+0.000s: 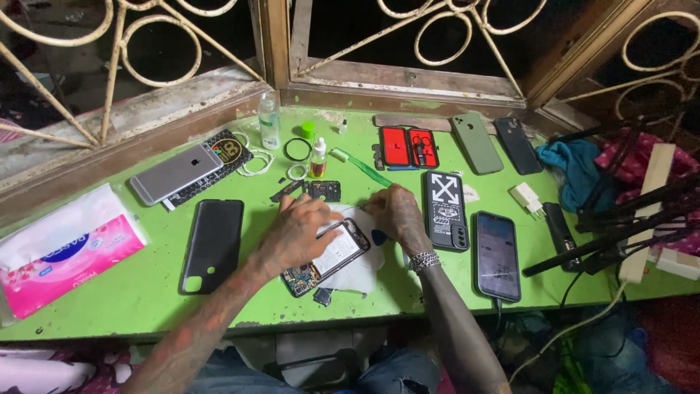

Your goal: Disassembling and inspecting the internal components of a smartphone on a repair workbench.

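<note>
The opened phone sits on a white cloth mid green table, right between your hands; your left hand pinches thin tweezers over it; your right hand rests curled at its top edge, can't tell if it's holding anything.

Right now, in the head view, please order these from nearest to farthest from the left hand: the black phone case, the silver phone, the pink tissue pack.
Measured from the left hand:
1. Black phone case, lying flat just to its left.
2. Silver phone, face down, farther back and left, near the window ledge.
3. Pink tissue pack, at the table's far left edge.
</note>
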